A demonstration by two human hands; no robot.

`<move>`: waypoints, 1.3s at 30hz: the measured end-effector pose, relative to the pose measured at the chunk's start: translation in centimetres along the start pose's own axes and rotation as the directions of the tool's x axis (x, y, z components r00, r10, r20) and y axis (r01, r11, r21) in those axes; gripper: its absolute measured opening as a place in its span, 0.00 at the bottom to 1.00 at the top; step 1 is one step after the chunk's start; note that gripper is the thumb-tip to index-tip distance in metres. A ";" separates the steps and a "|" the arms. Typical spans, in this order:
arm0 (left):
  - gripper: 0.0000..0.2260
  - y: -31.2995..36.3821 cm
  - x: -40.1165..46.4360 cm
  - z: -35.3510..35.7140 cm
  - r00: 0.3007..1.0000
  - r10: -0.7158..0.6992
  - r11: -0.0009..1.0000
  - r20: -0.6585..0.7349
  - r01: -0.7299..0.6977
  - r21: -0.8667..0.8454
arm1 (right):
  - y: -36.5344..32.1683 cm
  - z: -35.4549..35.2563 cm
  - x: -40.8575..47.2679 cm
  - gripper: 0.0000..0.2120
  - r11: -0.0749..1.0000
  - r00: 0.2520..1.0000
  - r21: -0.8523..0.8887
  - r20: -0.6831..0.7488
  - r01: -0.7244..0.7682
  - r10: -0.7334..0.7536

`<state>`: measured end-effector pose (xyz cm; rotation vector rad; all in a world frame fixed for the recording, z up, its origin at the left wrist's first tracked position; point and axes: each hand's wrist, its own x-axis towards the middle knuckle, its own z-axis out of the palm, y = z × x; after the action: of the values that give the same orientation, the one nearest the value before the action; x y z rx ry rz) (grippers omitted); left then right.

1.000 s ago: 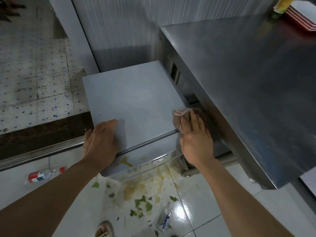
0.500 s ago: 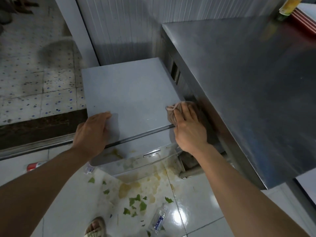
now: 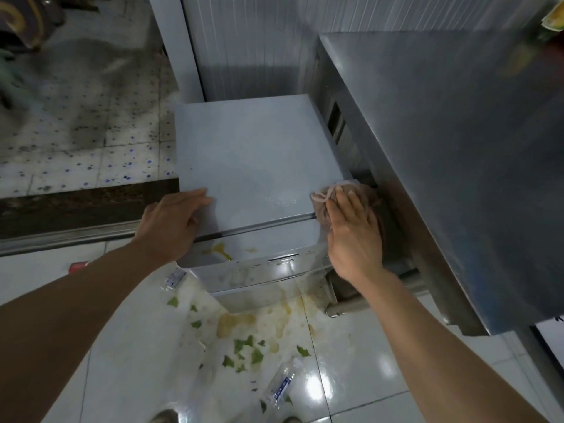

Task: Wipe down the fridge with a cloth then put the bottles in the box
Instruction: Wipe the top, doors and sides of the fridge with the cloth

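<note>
A small grey fridge (image 3: pixel 250 154) stands below me, seen from above, with a yellow stain on its door front. My right hand (image 3: pixel 354 236) presses a brown cloth (image 3: pixel 338 193) onto the top's front right corner. My left hand (image 3: pixel 174 221) lies flat over the top's front left edge, holding nothing. A clear plastic bottle (image 3: pixel 280 389) with a blue label lies on the floor below. Another clear bottle (image 3: pixel 174 279) shows past my left forearm. A red-capped bottle (image 3: pixel 78 266) is mostly hidden behind that arm. No box is in view.
A steel counter (image 3: pixel 451 141) overhangs close on the fridge's right. Yellow spill and green leaf scraps (image 3: pixel 244 346) cover the white floor tiles in front of the fridge. A metal door track (image 3: pixel 61 236) crosses the floor at left.
My view has shifted, so the fridge sits lower and more to the right in frame. The right hand with the cloth stays at the front right corner; the left hand stays on the front left edge.
</note>
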<state>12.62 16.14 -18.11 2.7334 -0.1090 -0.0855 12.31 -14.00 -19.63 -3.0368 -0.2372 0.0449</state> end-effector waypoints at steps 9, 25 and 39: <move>0.26 -3.0 1.2 -1.6 0.971 0.211 0.976 0.112 -0.215 0.024 | -13.8 2.4 -2.1 0.30 0.973 0.996 0.228 -0.088 0.035 -0.015; 0.30 -7.3 0.8 -2.8 0.918 0.313 0.923 0.244 -0.233 -0.305 | -16.7 2.9 -0.6 0.27 0.988 0.993 0.103 -0.011 -0.117 0.118; 0.29 -6.6 -0.8 -2.4 0.953 0.247 0.952 0.176 -0.205 -0.228 | -13.7 3.5 -4.0 0.24 0.987 0.986 0.045 -0.080 0.152 -0.148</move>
<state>12.43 23.20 -18.46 2.4774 -0.4468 -0.2940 6.17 -0.83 -21.66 -2.9523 -0.4508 -0.0744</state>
